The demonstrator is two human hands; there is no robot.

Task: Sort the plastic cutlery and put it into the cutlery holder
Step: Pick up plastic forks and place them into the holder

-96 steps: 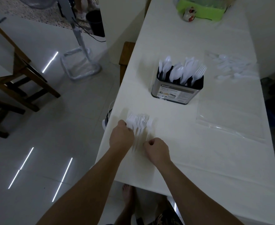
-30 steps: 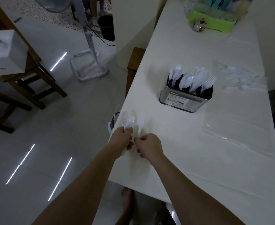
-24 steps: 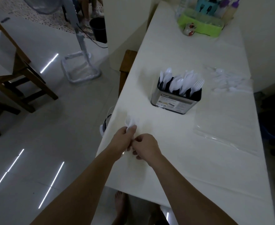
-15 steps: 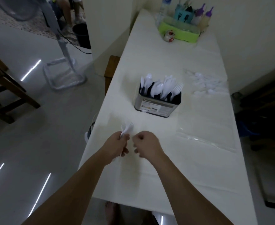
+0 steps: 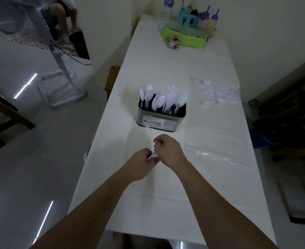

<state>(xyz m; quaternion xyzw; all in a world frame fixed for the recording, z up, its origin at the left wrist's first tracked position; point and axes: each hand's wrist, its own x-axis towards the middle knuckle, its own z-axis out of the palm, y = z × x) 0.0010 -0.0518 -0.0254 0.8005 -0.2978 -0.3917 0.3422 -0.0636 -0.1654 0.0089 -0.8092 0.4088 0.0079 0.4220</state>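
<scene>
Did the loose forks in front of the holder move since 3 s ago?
Yes. They no longer lie fanned on the tablecloth before the cutlery holder; left hand and right hand hold them bunched together.

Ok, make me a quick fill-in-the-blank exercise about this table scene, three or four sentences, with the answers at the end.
1. The cutlery holder stands on a table covered in a ____ cloth.
2. The left hand and right hand meet ____ of the holder, on the person's side.
3. The loose spoons lie to the holder's ____.
4. The tray at the table's far end is ____.

Answers: white; in front; right; green
</scene>
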